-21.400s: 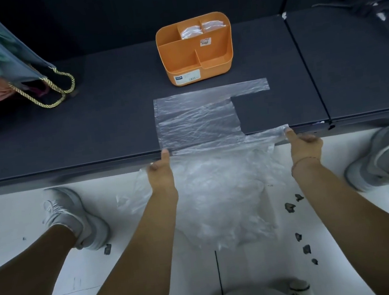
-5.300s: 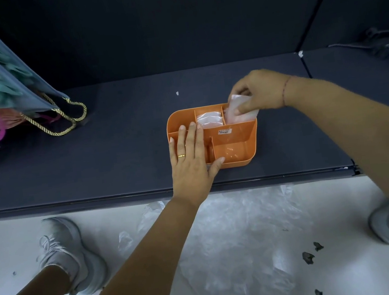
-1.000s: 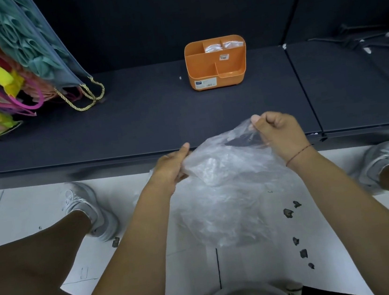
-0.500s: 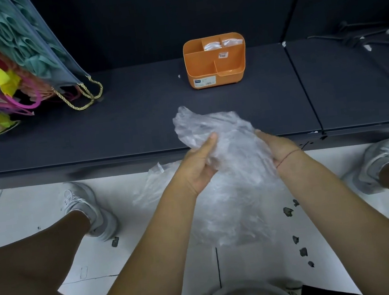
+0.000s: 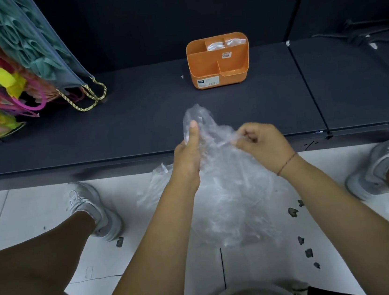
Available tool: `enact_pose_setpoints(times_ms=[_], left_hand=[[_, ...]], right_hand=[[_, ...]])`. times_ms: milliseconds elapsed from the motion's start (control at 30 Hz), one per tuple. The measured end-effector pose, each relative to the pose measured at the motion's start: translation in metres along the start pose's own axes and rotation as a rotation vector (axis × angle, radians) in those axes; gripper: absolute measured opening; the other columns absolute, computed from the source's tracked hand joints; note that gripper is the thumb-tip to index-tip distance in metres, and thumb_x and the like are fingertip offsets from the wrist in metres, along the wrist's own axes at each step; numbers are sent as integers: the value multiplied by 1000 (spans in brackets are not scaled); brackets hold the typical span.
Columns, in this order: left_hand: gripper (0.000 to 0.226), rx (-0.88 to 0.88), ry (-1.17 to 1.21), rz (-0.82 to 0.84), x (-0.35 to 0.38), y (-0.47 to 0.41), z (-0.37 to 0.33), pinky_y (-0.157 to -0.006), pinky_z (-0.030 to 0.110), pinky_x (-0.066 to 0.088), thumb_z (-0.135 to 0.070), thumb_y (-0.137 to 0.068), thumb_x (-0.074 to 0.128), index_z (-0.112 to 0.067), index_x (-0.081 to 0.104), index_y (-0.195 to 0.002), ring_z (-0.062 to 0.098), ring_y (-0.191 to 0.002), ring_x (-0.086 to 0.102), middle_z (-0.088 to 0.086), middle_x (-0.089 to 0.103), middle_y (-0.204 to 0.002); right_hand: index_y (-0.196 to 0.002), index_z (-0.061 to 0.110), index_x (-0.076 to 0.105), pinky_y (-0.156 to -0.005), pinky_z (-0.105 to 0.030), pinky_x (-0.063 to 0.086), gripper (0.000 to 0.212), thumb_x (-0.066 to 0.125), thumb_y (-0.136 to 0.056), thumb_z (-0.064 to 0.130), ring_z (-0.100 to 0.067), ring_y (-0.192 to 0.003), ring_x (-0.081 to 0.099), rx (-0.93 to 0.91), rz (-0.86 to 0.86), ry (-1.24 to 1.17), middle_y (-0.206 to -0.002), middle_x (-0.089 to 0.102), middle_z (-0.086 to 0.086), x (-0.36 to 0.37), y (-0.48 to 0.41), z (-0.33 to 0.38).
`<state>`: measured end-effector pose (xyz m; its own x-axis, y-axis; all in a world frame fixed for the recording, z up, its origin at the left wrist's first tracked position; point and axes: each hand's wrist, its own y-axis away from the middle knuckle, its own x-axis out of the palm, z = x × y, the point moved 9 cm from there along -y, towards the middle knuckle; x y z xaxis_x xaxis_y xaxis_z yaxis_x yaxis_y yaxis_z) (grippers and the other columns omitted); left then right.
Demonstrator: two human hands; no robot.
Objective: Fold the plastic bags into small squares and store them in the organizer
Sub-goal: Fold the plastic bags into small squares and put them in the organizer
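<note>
The crumpled clear plastic bag (image 5: pixel 199 118) is held up in front of the orange organizer (image 5: pixel 219 72), above the near edge of the dark shelf (image 5: pixel 136 122) on which the organizer stands. The left hand (image 5: pixel 188 158) grips its left side, thumb straight up along the film; its fingers are hidden behind the plastic. The right hand (image 5: pixel 261 145) pinches a twist of the bag between thumb and forefinger, the other fingers curled in. The bag's lower part blends into the heap of clear bags (image 5: pixel 233 213) on the white floor (image 5: pixel 25 217), so its bottom edge cannot be made out. Folded bags (image 5: pixel 215 46) fill the organizer's two rear compartments, only their tops showing. A white label (image 5: pixel 208 82) with a barcode on the organizer's front wall and a small sticker (image 5: pixel 226 55) on an inner divider are too small to read. Left of the organizer, coloured gift bags (image 5: pixel 37 51) with rope handles (image 5: pixel 84 97) are cut off by the frame.
</note>
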<state>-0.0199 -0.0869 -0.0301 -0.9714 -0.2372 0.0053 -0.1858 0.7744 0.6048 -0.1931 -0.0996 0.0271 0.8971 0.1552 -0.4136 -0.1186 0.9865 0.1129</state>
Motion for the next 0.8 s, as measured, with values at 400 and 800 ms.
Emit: enact_pose_setpoints(times_ms=[400, 800], left_hand=[[59, 7, -89, -396, -83, -9, -8, -59, 30, 36, -61, -90, 55, -15, 32, -60, 16, -49, 33, 1, 32, -55], [97, 350, -351, 299, 27, 25, -45, -113, 36, 32, -94, -71, 22, -34, 52, -140, 10, -134, 45, -10, 54, -142]], right_hand=[[-54, 21, 39, -45, -15, 29, 47, 57, -96, 34, -5, -46, 28, 281, -466, -349, -51, 32, 8, -59, 10, -43], [-68, 6, 46, -43, -16, 28, 38, 53, -98, 27, -4, -46, 28, 135, -263, -251, -54, 34, 6, -34, 1, -10]])
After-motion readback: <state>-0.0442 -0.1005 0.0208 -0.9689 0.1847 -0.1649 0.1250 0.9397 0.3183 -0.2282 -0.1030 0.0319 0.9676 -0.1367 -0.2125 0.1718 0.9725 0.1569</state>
